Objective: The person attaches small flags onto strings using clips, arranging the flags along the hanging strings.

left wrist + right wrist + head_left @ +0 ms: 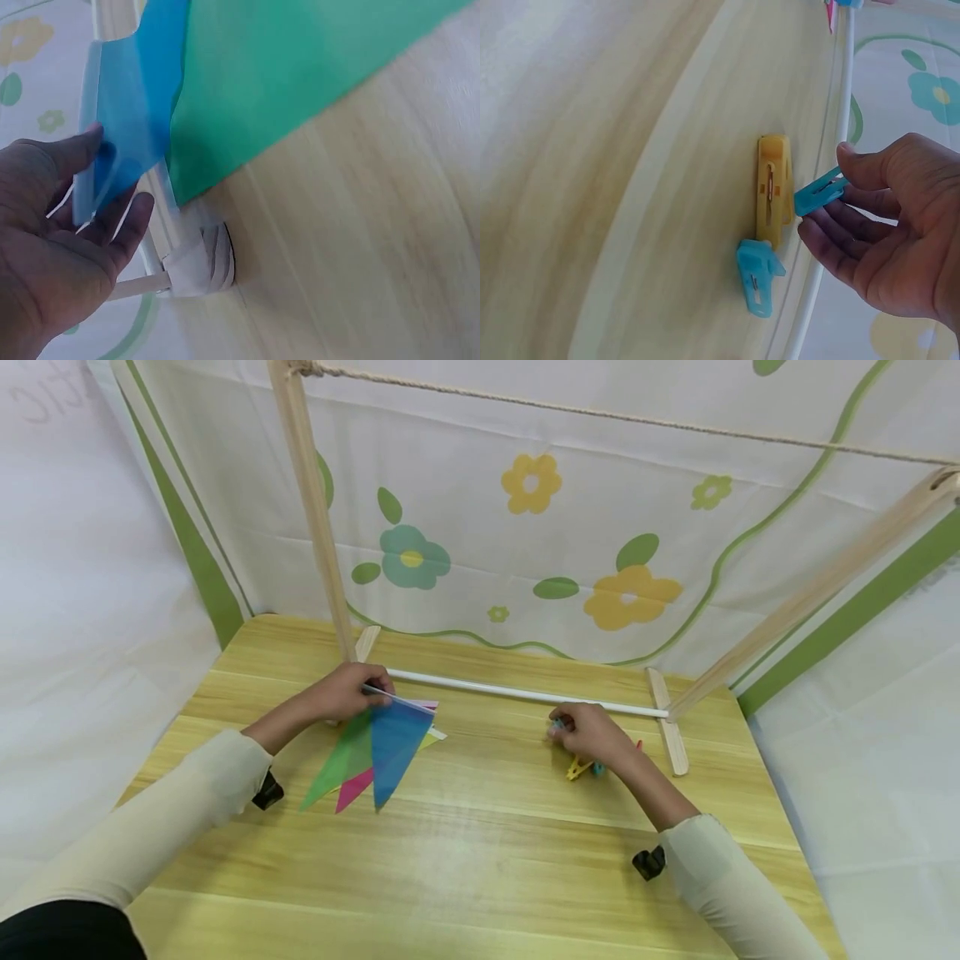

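Wood-grain desk before a flower-printed white backdrop

The desk carries a wooden frame. A jute rope spans the tops of its two posts; a white rod runs low between them.

Left hand: pinches the top edge of a blue triangular pennant between thumb and fingers, near the base of the left post. A green pennant overlaps behind it; the tip of a magenta pennant shows below.

Right hand: pinches a small blue clothespin between thumb and fingers, near the right end of the white rod. Just beside it, a yellow clothespin and a second blue clothespin lie on the desk, touching.
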A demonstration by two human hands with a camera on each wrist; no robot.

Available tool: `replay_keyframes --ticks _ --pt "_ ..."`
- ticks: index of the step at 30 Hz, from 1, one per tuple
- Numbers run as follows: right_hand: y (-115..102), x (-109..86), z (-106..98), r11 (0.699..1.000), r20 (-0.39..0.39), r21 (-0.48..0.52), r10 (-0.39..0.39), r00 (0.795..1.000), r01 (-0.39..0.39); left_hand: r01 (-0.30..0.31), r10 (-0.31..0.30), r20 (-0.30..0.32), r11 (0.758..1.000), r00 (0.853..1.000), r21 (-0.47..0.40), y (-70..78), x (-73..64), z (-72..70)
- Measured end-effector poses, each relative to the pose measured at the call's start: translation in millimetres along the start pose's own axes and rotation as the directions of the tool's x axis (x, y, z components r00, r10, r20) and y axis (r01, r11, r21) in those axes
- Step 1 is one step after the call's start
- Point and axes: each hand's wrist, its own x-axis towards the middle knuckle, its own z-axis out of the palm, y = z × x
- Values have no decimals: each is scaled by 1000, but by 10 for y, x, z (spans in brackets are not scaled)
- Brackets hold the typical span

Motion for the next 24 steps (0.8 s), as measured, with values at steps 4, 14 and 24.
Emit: replay_keyframes --ticks 4,14,24 --pt "9 3 -38 999 8 39 18 1000 -19 34 -34 7 994 999 -101 10 6 -9" --pt "45 24 -90 997 5 63 35 999 -36 141 -148 2 934 989 -328 66 8 -60" --pt "-17 22 -152 998 -2 56 42 999 -42 144 -215 -55 800 975 -583 110 32 -37"
